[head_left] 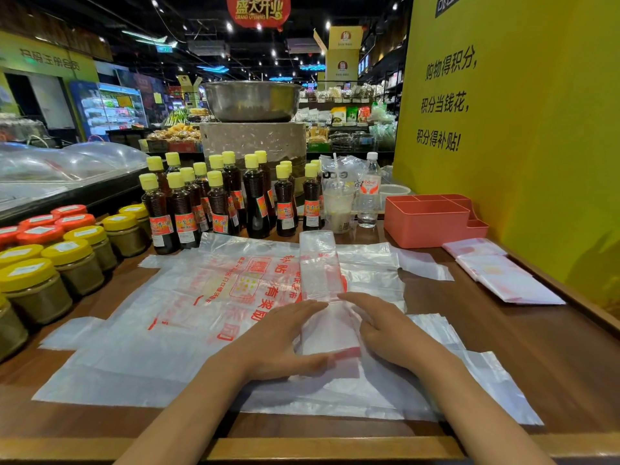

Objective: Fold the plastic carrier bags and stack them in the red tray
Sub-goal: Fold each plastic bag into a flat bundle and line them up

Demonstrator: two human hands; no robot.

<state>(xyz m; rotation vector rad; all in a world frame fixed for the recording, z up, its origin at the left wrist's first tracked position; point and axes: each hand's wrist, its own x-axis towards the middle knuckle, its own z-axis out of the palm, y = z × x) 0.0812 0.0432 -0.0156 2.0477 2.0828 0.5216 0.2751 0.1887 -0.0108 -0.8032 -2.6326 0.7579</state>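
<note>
Both flat hands, left hand [285, 337] and right hand [385, 325], press a half-folded bag strip [322, 280] without gripping it; the red tray [426, 226] at far right holds no bags, and folded bags [503, 273] lie beside it.

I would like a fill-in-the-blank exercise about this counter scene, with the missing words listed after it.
1. Both hands, left and right, press on a folded plastic ____.
2. The red tray stands beside a ____ wall.
3. The dark sauce bottles have ____ caps.
4. The folded bags lie on the table, ____ the tray.

Missing words: bag; yellow; yellow; outside

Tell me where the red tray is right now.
In the head view, the red tray sits far right on the table, against the yellow wall, right of the water bottle.
</note>
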